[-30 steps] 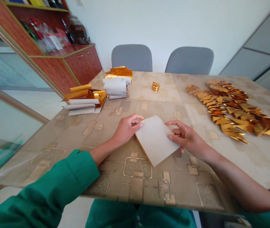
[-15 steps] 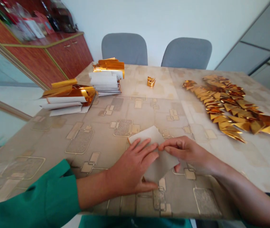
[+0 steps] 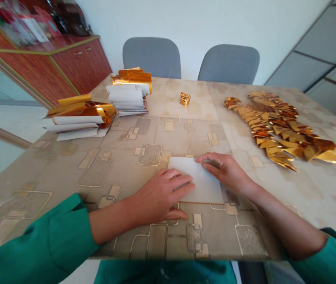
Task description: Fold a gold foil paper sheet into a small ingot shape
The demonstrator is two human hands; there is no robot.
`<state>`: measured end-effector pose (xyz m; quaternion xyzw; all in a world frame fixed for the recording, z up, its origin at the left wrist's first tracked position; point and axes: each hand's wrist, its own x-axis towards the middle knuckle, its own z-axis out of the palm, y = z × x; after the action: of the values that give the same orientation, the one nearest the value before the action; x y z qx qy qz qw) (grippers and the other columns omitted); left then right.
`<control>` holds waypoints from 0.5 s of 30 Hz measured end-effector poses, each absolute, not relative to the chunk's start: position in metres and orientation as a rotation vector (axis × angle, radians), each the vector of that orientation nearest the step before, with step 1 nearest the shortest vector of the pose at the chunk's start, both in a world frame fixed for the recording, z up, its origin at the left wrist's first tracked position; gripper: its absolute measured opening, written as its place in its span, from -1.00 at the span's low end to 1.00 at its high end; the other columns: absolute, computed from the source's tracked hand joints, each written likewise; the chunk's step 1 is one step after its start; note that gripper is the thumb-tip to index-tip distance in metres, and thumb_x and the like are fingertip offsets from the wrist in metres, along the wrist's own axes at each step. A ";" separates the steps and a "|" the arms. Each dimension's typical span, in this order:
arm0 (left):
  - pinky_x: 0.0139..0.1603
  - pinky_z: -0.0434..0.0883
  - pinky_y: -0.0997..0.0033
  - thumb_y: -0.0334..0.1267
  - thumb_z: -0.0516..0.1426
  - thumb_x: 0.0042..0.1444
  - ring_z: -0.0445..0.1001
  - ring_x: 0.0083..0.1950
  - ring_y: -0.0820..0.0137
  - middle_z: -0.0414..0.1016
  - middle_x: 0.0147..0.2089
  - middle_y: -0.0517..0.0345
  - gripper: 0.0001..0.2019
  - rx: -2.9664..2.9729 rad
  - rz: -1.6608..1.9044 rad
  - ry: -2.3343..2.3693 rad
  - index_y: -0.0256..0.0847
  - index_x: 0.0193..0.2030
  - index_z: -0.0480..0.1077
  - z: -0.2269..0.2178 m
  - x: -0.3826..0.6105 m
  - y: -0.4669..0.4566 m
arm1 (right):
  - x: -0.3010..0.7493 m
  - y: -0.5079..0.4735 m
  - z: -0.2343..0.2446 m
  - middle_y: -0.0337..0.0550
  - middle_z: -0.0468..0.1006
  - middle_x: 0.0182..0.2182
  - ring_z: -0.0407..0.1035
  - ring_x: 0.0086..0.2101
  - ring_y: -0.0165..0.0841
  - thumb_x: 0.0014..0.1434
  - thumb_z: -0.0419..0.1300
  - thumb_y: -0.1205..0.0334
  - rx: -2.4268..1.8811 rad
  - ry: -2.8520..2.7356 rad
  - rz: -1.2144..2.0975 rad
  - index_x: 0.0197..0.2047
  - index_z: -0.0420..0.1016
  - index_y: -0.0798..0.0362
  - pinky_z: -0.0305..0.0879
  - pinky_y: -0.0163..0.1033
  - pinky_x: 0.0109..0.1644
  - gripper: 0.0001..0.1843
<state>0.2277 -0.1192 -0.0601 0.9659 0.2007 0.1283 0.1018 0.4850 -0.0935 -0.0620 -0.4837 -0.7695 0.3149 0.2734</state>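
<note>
A white sheet of paper (image 3: pixel 203 183) with a thin gold edge lies flat on the table near its front edge. My left hand (image 3: pixel 159 196) rests palm down on the sheet's left part, fingers stretched flat across it. My right hand (image 3: pixel 226 170) lies on the sheet's upper right corner with its fingers extended and pressing down. Neither hand grips the sheet; both hold it flat against the patterned tabletop (image 3: pixel 144 154).
A spread of several folded gold triangles (image 3: pixel 277 126) covers the right side. Two stacks of white and gold sheets (image 3: pixel 79 116) (image 3: pixel 130 94) sit at the left back. A small folded gold piece (image 3: pixel 185 98) lies mid-table. Two grey chairs (image 3: pixel 151 57) stand behind; a wooden cabinet (image 3: pixel 67 63) is left.
The sheet, held raised between both hands a second ago, now lies flat and squared on the table. Both hands have moved down onto it and press it.
</note>
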 end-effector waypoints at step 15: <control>-0.13 0.45 0.33 -0.32 -0.05 0.34 0.50 -0.19 0.34 0.54 -0.27 0.04 -0.75 2.798 0.644 0.834 -0.23 -0.28 0.42 -0.061 0.234 -0.123 | 0.459 -0.131 -0.039 -0.04 0.49 -0.25 0.33 -0.21 -0.21 0.23 0.17 0.29 -1.210 -2.599 0.495 -0.21 0.41 0.10 0.28 -0.09 -0.12 -0.93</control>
<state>0.2341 -0.1228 -0.0610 0.9332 0.2780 0.2146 0.0758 0.4588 -0.1312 -0.0387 -0.4132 -0.8872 0.1692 0.1159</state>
